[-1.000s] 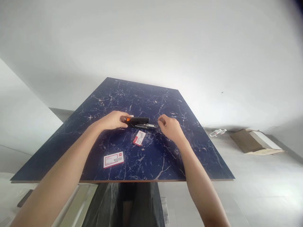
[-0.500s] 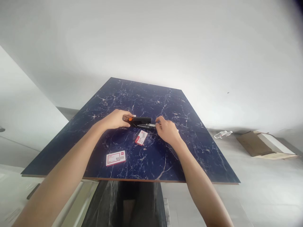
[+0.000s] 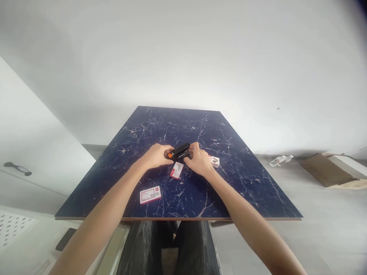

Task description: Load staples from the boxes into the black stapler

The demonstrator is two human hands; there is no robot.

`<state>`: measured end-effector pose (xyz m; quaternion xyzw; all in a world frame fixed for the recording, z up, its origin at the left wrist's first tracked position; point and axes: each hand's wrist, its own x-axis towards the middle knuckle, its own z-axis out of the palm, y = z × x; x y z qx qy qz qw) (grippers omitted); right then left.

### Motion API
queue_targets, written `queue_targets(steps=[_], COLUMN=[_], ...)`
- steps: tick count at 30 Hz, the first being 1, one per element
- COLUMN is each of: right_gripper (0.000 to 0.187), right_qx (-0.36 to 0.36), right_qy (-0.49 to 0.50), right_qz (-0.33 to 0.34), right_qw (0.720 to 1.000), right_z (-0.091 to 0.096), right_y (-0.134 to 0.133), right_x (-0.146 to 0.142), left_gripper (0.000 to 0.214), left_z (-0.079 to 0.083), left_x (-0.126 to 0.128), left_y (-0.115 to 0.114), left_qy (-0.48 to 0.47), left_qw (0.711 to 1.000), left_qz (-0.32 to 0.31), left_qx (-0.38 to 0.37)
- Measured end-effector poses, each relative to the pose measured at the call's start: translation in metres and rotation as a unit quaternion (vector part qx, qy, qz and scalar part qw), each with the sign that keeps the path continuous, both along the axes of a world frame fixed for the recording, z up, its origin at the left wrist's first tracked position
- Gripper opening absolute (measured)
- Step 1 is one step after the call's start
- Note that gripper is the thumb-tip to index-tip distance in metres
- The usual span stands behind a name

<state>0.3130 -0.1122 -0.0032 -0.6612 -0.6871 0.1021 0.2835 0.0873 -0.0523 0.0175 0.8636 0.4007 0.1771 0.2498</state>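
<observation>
A black stapler (image 3: 180, 150) with an orange part at its left end lies between my hands over the blue marbled table (image 3: 172, 126). Its upper arm is raised from the metal part below. My left hand (image 3: 158, 156) is closed around the orange end. At the other end, my right hand (image 3: 197, 157) grips the stapler's tip with bent fingers. Just in front of it lies a small red and white box (image 3: 176, 170). A larger white box with a red border (image 3: 150, 194) rests nearer the front edge. Partly behind my right wrist is another small box (image 3: 215, 160).
To the right, on the floor by the wall, are a clear plastic bottle (image 3: 281, 160) and an open cardboard box (image 3: 329, 168). A white door with a dark handle (image 3: 17, 168) stands at the left. My legs are under the table's front edge.
The stapler has turned, its right end now pointing farther away from me. My right hand has moved onto its end, and the box behind that wrist shows more. The whole view has shifted.
</observation>
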Motion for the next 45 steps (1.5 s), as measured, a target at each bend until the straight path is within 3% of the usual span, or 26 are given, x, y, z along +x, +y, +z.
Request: queue_targets(steps=[4, 8, 10, 13, 15, 19, 24, 28, 34, 39, 42, 45], right_gripper=[0.023, 0.012, 0.007, 0.009, 0.024, 0.021, 0.014, 0.021, 0.029, 0.031, 0.031, 0.029], right_qx=[-0.018, -0.012, 0.017, 0.008, -0.011, -0.003, -0.035, 0.018, 0.092, 0.134, 0.11, 0.038], right_qy=[-0.001, 0.012, 0.015, 0.022, 0.006, -0.033, 0.102, 0.209, 0.098, 0.036, -0.033, -0.081], right_qz=[0.011, 0.068, 0.034, -0.029, -0.017, 0.017, 0.123, 0.135, 0.095, 0.121, 0.189, 0.238], right_qw=[1.0, 0.998, 0.999, 0.999, 1.0, 0.999, 0.986, 0.968, 0.986, 0.983, 0.975, 0.967], right_z=[-0.001, 0.004, 0.007, 0.008, 0.003, -0.004, 0.008, 0.014, 0.006, 0.02, 0.031, 0.038], right_y=[0.005, 0.0, -0.013, -0.044, -0.065, -0.083, -0.08, -0.079, -0.084, -0.067, -0.046, -0.032], right_x=[-0.001, 0.005, 0.008, 0.0, -0.015, -0.035, -0.002, 0.013, 0.003, 0.002, -0.009, -0.012], left_gripper=[0.053, 0.067, 0.055, 0.046, 0.045, 0.05, 0.057, 0.074, 0.1, 0.114, 0.111, 0.109], left_z=[0.002, -0.001, -0.002, -0.002, -0.004, -0.01, -0.016, -0.017, -0.021, -0.017, -0.009, -0.005], left_x=[0.009, 0.016, 0.011, -0.006, -0.017, -0.019, 0.002, 0.007, 0.014, 0.009, -0.007, -0.017], left_y=[-0.01, -0.017, -0.012, 0.003, 0.013, 0.014, 0.0, -0.001, -0.009, -0.009, -0.002, 0.004], left_qy=[0.017, -0.015, -0.039, -0.025, 0.013, 0.044, 0.007, 0.002, 0.011, 0.013, 0.007, -0.004], left_qw=[0.999, 0.997, 0.995, 0.999, 0.995, 0.998, 0.997, 0.998, 0.995, 0.994, 0.991, 0.988], left_qz=[-0.011, -0.063, -0.073, 0.0, 0.038, 0.016, -0.078, -0.065, -0.092, -0.102, -0.105, -0.1], left_qx=[0.026, -0.033, -0.054, 0.035, 0.088, 0.041, -0.008, -0.02, -0.038, -0.047, -0.083, -0.114])
